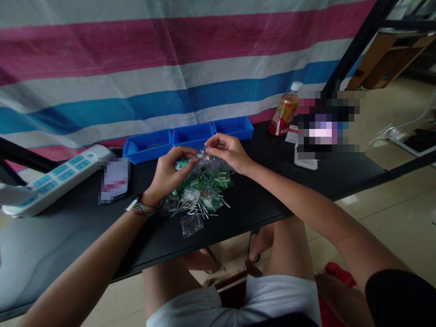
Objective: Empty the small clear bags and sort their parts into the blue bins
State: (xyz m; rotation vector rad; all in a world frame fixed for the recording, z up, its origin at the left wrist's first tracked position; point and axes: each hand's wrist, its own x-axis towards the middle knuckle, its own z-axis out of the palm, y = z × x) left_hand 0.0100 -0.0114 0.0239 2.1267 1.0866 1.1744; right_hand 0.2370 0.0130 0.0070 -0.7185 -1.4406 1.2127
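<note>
My left hand (169, 173) and my right hand (227, 151) meet above a heap of small clear plastic bags (204, 187) with green and silver parts, lying on a black table (272, 181). Both hands pinch one small clear bag (201, 155) between their fingertips, held just over the heap. Thin metal pins (199, 210) lie scattered at the near side of the heap. One clear bag (191, 224) lies apart, nearer to me. A beaded band sits on my left wrist.
Three blue bins (190, 136) stand in a row behind the heap. A white power strip (51, 179) lies at the left. A bottle of amber drink (285, 111) and a white stand (305, 161) are at the right. A striped tarp hangs behind the table.
</note>
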